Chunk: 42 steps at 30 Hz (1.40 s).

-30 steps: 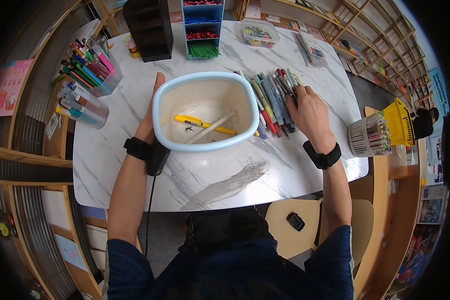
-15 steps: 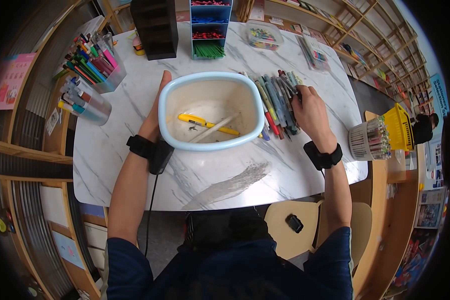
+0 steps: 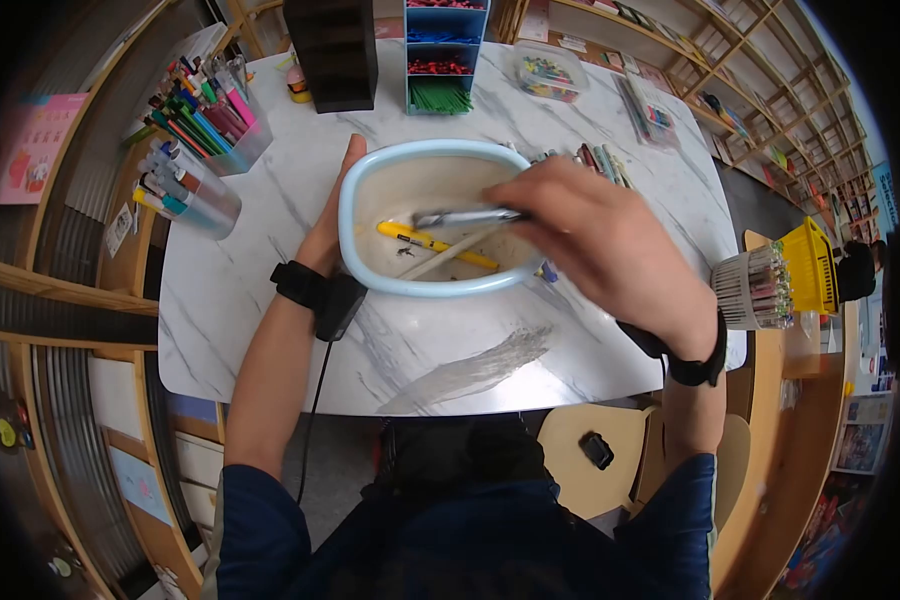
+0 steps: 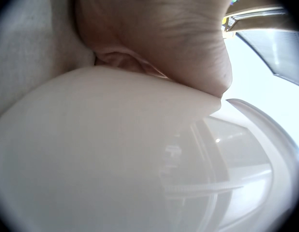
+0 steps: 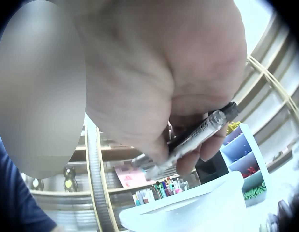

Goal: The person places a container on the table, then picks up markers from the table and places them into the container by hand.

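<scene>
Over the right part of the blue-rimmed basin point(image 3: 440, 290), my right hand point(image 3: 610, 245) pinches pens point(image 3: 462, 217). The right wrist view shows a black pen and a clear-barrelled pen point(image 5: 200, 136) held together by the fingers of that hand point(image 5: 164, 72). My left hand point(image 3: 332, 220) lies along the basin's outer left side, thumb pointing up; its fingers are partly hidden. In the left wrist view, the hand point(image 4: 164, 43) touches the white wall point(image 4: 91, 145). A yellow pen-like object point(image 3: 460, 256) and a whitish stick point(image 3: 435, 264) cross inside the basin.
Partly behind my right hand lie loose pens point(image 3: 605, 163). Pen cups point(image 3: 235, 150) stand at the left, a black rack point(image 3: 335, 60) and blue organizer point(image 3: 444, 70) at the back. A clear box point(image 3: 550, 75) sits back right, a white basket point(image 3: 735, 290) at the right edge.
My right hand has lifted pens from the pile and moved left over the basin. My left hand stays at the basin's side. The head view has shifted slightly.
</scene>
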Available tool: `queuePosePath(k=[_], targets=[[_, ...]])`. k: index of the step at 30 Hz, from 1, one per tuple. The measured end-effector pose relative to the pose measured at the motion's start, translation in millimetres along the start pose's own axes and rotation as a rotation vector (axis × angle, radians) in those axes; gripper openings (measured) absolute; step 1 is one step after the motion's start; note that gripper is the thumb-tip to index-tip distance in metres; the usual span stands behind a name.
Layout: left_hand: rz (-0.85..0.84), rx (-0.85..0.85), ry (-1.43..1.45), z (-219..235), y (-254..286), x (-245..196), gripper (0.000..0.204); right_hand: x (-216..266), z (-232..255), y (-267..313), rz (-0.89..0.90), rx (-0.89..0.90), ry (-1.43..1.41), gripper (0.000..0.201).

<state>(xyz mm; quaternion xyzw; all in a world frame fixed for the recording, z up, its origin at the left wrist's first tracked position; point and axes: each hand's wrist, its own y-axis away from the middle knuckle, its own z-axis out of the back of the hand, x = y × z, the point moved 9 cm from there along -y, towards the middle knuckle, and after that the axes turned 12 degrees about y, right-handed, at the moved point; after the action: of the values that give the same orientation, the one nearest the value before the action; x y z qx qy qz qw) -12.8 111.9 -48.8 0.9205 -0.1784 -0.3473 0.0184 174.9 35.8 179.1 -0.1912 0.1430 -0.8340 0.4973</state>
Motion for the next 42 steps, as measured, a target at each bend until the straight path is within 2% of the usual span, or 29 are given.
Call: queuePosePath(k=[1,2,4,6,8,10,12,15,17,19,21,22,24,26,28,30,34,37,39,42], targets=[[0.026,-0.002,0.059,-2.3,0.2,2.9,0.082,10.5,-10.6,-4.9,0.078,0.082,0.117,0.025],[0.033,0.005,0.055,-18.5,7.3,0.9,0.082,12.6,-15.2,-9.7,0.069,0.078,0.123,0.025],[0.034,-0.131,0.121,-34.7,23.5,-1.9,0.084,14.1,-36.5,-15.4,0.074,0.157,0.161,0.024],[-0.003,-0.119,0.114,-31.3,16.2,-0.6,0.086,15.7,-49.6,-18.5,0.068,0.150,0.155,0.022],[0.022,-0.089,0.117,-23.8,8.4,3.0,0.086,19.5,-45.9,-21.6,0.074,0.001,-0.087,0.020],[0.043,-0.064,0.124,-12.6,2.4,3.6,0.086,17.6,-39.5,-19.2,0.066,-0.043,-0.115,0.020],[0.059,-0.047,0.139,1.3,-0.7,5.7,0.087,9.6,-19.2,-9.8,0.067,-0.169,-0.066,0.020],[0.076,-0.024,0.167,11.0,-2.0,9.6,0.087,-40.3,6.9,15.8,-0.140,-0.226,0.075,0.019],[0.070,-0.075,0.175,-13.5,12.6,7.0,0.087,-97.2,18.4,39.5,-0.417,-0.203,0.156,0.019],[0.070,-0.121,0.177,-18.1,15.7,6.9,0.087,-156.8,20.4,70.2,-0.606,-0.094,0.364,0.019],[0.084,-0.064,0.178,-8.2,6.6,10.0,0.086,-211.9,16.9,105.3,-0.714,-0.064,0.474,0.022],[0.090,-0.036,0.178,-1.8,1.8,11.1,0.086,-222.9,16.6,117.3,-0.713,-0.065,0.474,0.022],[0.101,0.016,0.179,3.8,-2.3,11.3,0.085,-248.3,-1.8,138.6,-0.803,0.145,0.452,0.026],[0.078,-0.005,0.139,4.6,0.5,9.0,0.085,-247.3,-7.6,139.4,-0.812,0.125,0.367,0.031],[0.059,-0.025,0.098,3.8,3.0,7.5,0.084,-252.4,-26.1,148.0,-0.925,0.316,0.268,0.034],[0.032,-0.086,0.047,5.6,6.3,4.6,0.083,-257.6,-30.7,150.0,-0.920,0.304,0.262,0.036],[0.026,-0.100,0.086,-10.7,15.6,0.7,0.083,-262.1,-31.7,148.9,-0.898,0.242,0.274,0.040],[0.036,-0.048,0.093,-8.9,11.5,2.1,0.083,-269.9,-35.1,152.1,-0.934,0.287,0.275,0.043],[0.056,-0.122,0.157,-9.6,11.7,5.7,0.082,-272.1,-35.7,152.7,-0.953,0.295,0.258,0.044],[0.041,-0.041,0.134,-17.5,13.0,0.5,0.082,-272.3,-35.1,153.9,-1.019,0.321,0.223,0.046]])
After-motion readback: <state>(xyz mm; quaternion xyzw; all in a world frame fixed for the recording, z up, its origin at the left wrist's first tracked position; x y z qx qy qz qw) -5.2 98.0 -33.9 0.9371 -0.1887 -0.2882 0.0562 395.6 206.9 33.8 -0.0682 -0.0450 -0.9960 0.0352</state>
